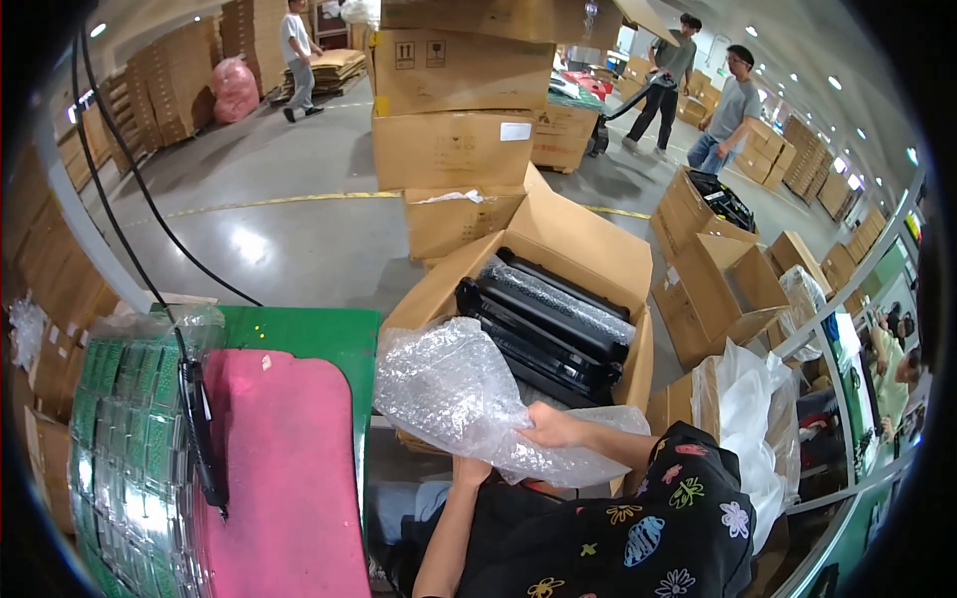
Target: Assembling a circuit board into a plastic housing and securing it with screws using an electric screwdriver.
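Note:
A clear bubble wrap bag [444, 384] spreads in front of me, over the near side of an open cardboard box [583, 224]. My right hand [553, 427] is closed on the bag near its middle, fingers gathered into the plastic. Lower and to the left, my left hand [473, 469] touches the bag's lower edge; its fingers are hidden by the wrap. Inside the box lie several long black plastic units [543, 324], at least one covered with bubble wrap.
To my left is a green bench [349, 324] with a pink mat [284, 448], stacked clear plastic trays [130, 419] and a hanging black screwdriver-like tool [199, 439]. Stacked cartons [454, 149] rise beyond the box. Open cartons [713, 289] stand right. Three people are farther off.

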A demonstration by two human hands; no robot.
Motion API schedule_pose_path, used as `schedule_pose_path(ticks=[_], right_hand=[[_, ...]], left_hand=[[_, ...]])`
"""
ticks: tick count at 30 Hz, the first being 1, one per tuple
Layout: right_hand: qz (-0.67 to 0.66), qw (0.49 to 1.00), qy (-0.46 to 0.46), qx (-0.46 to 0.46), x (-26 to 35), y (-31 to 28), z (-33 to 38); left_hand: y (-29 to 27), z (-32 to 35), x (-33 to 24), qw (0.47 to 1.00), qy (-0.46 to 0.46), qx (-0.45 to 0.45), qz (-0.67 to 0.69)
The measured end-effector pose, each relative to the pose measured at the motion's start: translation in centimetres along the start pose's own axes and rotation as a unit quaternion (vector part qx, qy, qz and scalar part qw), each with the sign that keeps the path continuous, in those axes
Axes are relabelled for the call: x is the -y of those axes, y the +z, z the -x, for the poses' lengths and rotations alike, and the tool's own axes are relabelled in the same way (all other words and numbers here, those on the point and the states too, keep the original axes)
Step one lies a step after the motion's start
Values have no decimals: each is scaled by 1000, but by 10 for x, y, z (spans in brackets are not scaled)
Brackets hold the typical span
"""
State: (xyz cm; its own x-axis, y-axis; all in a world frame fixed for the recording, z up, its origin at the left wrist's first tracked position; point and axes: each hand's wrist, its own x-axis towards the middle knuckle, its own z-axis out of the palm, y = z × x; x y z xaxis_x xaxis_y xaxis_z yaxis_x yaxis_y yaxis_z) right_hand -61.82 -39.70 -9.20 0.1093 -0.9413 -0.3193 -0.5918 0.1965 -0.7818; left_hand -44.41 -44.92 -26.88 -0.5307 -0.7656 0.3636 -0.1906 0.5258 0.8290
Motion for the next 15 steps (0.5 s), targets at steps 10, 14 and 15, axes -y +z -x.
schedule_pose_path(ticks=[10, 14, 15], right_hand=[[-312, 949, 52, -7, -70, 31, 31], [-271, 960, 67, -18, -52, 25, -3], [-260, 963, 69, -17, -49, 21, -9]], left_hand=[[-14, 2, 7, 981, -110, 54, 151], [-20, -6, -9, 995, -10, 40, 89], [-24, -7, -13, 995, -11, 37, 87]])
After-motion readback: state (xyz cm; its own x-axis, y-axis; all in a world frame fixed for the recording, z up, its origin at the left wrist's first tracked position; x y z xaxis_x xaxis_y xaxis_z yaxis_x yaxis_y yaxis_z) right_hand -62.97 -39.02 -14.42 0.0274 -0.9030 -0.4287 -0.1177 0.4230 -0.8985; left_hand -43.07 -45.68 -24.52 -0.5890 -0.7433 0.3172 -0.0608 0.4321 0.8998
